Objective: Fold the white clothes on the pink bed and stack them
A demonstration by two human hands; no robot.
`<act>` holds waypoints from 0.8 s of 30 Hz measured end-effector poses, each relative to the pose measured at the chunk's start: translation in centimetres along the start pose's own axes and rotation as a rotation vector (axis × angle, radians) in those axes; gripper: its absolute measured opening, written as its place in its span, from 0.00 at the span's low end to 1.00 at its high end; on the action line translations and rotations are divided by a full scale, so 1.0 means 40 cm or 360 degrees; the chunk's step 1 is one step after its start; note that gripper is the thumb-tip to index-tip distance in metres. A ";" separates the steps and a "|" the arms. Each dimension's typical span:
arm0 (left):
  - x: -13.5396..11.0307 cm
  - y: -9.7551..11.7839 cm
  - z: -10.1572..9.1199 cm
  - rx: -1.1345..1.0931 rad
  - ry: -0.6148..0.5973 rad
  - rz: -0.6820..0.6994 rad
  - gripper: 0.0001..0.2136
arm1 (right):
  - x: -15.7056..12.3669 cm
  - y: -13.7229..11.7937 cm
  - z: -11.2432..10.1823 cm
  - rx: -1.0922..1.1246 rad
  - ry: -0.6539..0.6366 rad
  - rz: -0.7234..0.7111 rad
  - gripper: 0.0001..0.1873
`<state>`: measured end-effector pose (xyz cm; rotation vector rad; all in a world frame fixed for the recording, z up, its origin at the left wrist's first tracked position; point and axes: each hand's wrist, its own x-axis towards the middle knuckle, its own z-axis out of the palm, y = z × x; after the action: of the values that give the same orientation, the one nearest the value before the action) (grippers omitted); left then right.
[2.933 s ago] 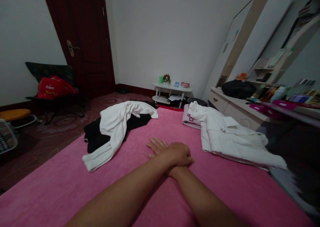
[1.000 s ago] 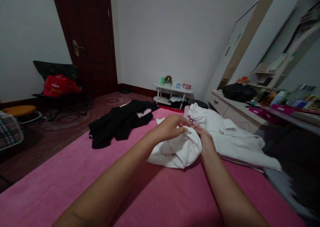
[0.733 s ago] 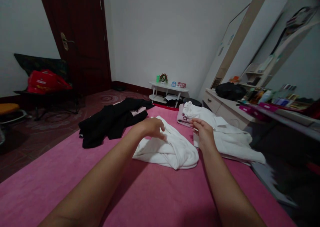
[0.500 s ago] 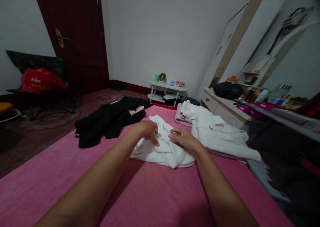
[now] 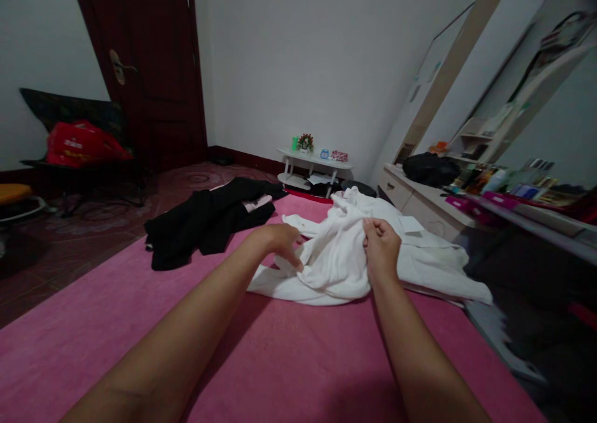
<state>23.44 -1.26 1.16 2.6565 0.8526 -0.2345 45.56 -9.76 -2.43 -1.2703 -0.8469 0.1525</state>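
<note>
A crumpled white garment lies on the pink bed cover in front of me; its exact kind is hard to make out. My right hand is closed on a raised fold at its right side, pulling the cloth up into a peak. At the garment's left side, my left hand has its thumb and fingers apart, with the thumb touching the cloth. Just beyond my right hand lies a white denim-like garment, partly covered by the lifted cloth.
Black clothing lies at the bed's left far side. A small white table stands by the far wall. To the right is a dresser with a black bag. A red bag rests on a chair at left.
My right hand has taken hold of the crumpled white garment and moved right and up, lifting a fold. The left hand has stayed close to its place. The view has shifted slightly.
</note>
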 end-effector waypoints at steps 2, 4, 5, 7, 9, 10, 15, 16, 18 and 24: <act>0.008 0.000 0.007 -0.0078 -0.0061 0.0038 0.31 | 0.006 -0.014 -0.005 0.0261 0.0119 0.0155 0.17; 0.019 0.000 0.017 -0.0128 -0.0013 0.0061 0.29 | 0.005 -0.022 -0.004 0.0468 0.0135 0.0310 0.18; 0.025 -0.001 0.022 -0.0144 0.0062 0.0060 0.30 | 0.004 -0.025 -0.001 0.0538 0.0117 0.0371 0.19; 0.038 -0.004 0.032 -0.0180 0.0289 0.0043 0.32 | 0.000 -0.031 0.006 0.0642 0.0050 0.0444 0.19; 0.052 -0.004 0.041 -0.0284 0.0548 0.0063 0.34 | -0.005 -0.041 0.012 0.0740 -0.0026 0.0480 0.19; 0.058 -0.003 0.044 -0.0374 0.0645 0.0125 0.35 | -0.007 -0.049 0.015 0.0796 -0.0065 0.0484 0.19; 0.085 0.028 0.058 -0.1015 0.0853 0.0460 0.39 | -0.016 -0.105 0.020 0.1137 -0.0229 0.0438 0.14; 0.090 0.035 0.061 -0.1130 0.0865 0.0466 0.38 | -0.017 -0.118 0.019 0.1188 -0.0244 0.0433 0.12; 0.102 0.044 0.068 -0.1320 0.0845 0.0449 0.32 | -0.018 -0.140 0.015 0.1273 -0.0251 0.0443 0.08; 0.130 0.035 0.099 -0.1177 0.0869 0.0268 0.22 | -0.015 -0.197 0.003 0.1537 -0.0209 0.0539 0.07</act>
<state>28.26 -1.00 -3.47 2.0624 0.6695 0.7371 42.39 -12.60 4.21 -0.4732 -0.5330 0.8191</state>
